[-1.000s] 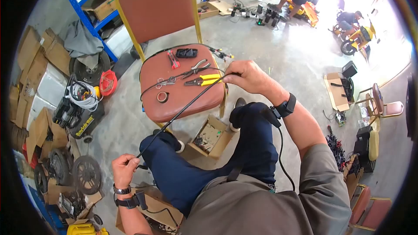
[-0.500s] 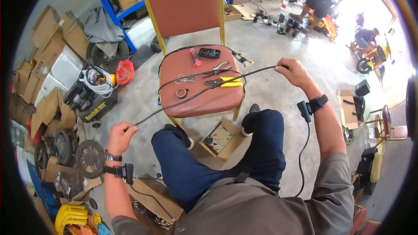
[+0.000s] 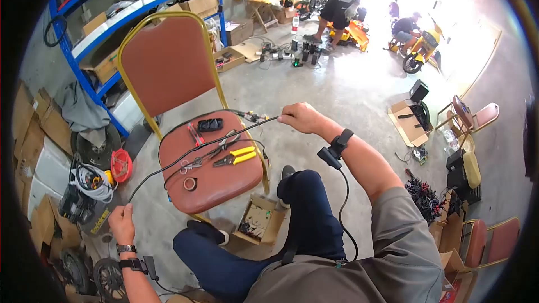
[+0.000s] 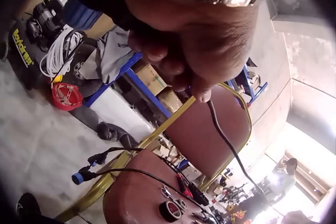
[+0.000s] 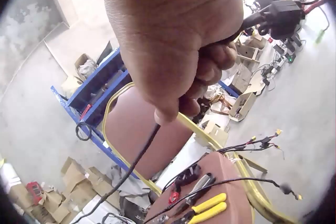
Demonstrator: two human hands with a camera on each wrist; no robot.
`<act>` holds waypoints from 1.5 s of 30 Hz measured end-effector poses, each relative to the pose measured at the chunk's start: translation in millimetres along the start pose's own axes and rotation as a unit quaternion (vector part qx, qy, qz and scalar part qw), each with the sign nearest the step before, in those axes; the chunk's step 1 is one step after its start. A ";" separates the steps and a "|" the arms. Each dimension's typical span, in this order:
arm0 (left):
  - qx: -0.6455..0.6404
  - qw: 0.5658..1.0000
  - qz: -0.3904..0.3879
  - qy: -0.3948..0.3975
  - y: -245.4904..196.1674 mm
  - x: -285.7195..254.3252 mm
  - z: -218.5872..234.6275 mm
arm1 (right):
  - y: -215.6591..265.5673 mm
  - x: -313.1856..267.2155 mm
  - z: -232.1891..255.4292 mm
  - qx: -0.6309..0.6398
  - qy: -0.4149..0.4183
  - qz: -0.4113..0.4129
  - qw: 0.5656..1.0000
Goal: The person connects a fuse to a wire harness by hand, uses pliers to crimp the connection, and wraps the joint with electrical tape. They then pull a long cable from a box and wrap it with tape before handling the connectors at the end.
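Observation:
A black cable [image 3: 185, 156] stretches between my two hands, passing over the red-brown chair seat [image 3: 236, 182]. My left hand [image 3: 121, 223] grips one end, thumb along the cable. In the left wrist view, a dark connector with a ribbed blue collar [image 4: 84, 11] sticks out behind that hand. My right hand [image 3: 303, 118] grips the other end, and a black plug [image 5: 283, 19] with thin wires projects past its fingers. On the seat lie yellow-handled pliers [image 3: 242, 155], grey-handled pliers [image 3: 229, 138], scissors [image 3: 191, 164], a tape roll [image 3: 190, 183] and a second black cable [image 4: 142, 171].
Under the chair's front stands an open cardboard box [image 3: 259, 219] of small parts. A red helmet-like shell [image 3: 121, 165] and coiled white hose [image 3: 92, 184] sit at left. Blue shelving [image 3: 84, 73] rises behind. Two people and a yellow scooter [image 3: 424, 47] are farther off.
My hands have drawn apart and the cable, earlier slanting down across my knee, now spans the seat. The head view has swung, so the chair sits lower and farther left.

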State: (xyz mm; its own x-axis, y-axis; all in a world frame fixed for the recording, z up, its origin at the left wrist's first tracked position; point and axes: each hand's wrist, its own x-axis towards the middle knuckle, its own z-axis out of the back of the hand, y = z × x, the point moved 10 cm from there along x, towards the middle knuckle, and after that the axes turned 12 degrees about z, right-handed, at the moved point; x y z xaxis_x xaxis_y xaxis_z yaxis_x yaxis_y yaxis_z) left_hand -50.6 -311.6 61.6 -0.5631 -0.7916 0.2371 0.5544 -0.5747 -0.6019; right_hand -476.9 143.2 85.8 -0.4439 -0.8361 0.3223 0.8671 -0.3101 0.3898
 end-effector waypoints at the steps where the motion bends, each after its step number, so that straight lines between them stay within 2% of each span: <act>1: -0.006 1.000 0.006 -0.002 1.3 7.3 -2.1 | -1.9 4.5 0.8 0.004 -0.009 -0.002 1.000; 2: -0.029 0.999 0.011 0.008 4.5 14.8 -5.8 | -5.3 9.4 2.1 0.008 -0.019 -0.005 1.000; 6: 0.043 0.999 -0.008 -0.028 3.4 39.0 -11.3 | -11.5 34.8 -8.5 0.008 -0.024 -0.003 1.000; 10: 0.036 0.999 0.011 -0.018 3.6 60.1 -25.9 | -4.5 52.8 -8.4 0.010 -0.024 -0.016 1.000; 13: 0.047 0.997 -0.035 -0.046 -1.6 72.8 -31.1 | -7.9 62.7 -9.4 0.004 -0.033 -0.026 0.999; 17: 0.030 0.999 -0.017 -0.018 7.1 95.1 -43.2 | -24.1 76.1 -13.2 -0.019 -0.038 -0.026 0.999; 19: 0.019 1.000 -0.005 0.014 -4.6 102.2 -46.8 | -35.6 84.5 -16.3 -0.027 -0.036 -0.030 0.999; 21: -0.015 1.000 -0.006 0.015 -5.3 113.4 -53.1 | -47.8 93.8 -18.5 -0.030 -0.044 -0.034 0.998; 22: -0.032 0.999 -0.007 0.014 -4.6 119.1 -55.8 | -53.5 98.3 -16.9 -0.013 -0.066 -0.002 0.998; 25: -0.042 0.999 -0.001 0.015 -1.7 136.6 -61.5 | -80.1 106.5 -17.6 0.034 -0.073 -0.023 0.996; 29: -0.056 0.998 -0.010 0.036 2.0 155.9 -77.3 | -101.4 121.0 -28.3 0.032 -0.053 -0.029 0.998; 35: -0.048 0.998 -0.002 0.028 16.6 184.8 -102.8 | -113.2 144.8 -40.8 0.002 -0.054 -0.013 0.998; 36: -0.038 0.999 -0.001 0.024 14.1 186.5 -106.1 | -116.8 148.1 -45.4 0.002 -0.046 -0.046 0.998; 38: -0.021 0.999 0.031 0.017 16.6 188.3 -111.8 | -130.0 157.2 -60.2 0.015 -0.035 -0.069 0.997; 39: -0.081 0.996 0.036 0.010 5.6 184.8 -113.1 | -131.7 163.2 -66.0 0.013 -0.047 -0.040 0.998; 41: -0.061 0.997 0.041 0.027 18.7 191.9 -123.4 | -134.9 171.1 -80.1 0.022 -0.038 -0.051 0.998; 43: -0.113 0.990 0.079 0.034 43.1 200.0 -135.6 | -141.0 178.8 -95.6 0.027 -0.032 -0.057 0.998; 45: -0.105 0.985 0.126 0.054 53.7 203.8 -144.3 | -146.5 182.9 -109.1 0.050 -0.031 -0.078 0.995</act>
State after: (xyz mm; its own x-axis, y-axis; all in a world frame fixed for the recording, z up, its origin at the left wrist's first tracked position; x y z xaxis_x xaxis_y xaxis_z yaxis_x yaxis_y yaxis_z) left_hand -224.0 -473.9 -32.4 -0.4926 -0.8701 -0.0160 0.5523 -0.2984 -0.7784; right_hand -660.5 -13.7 -6.4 -0.5868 -0.7512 0.3022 0.7613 -0.3848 0.5219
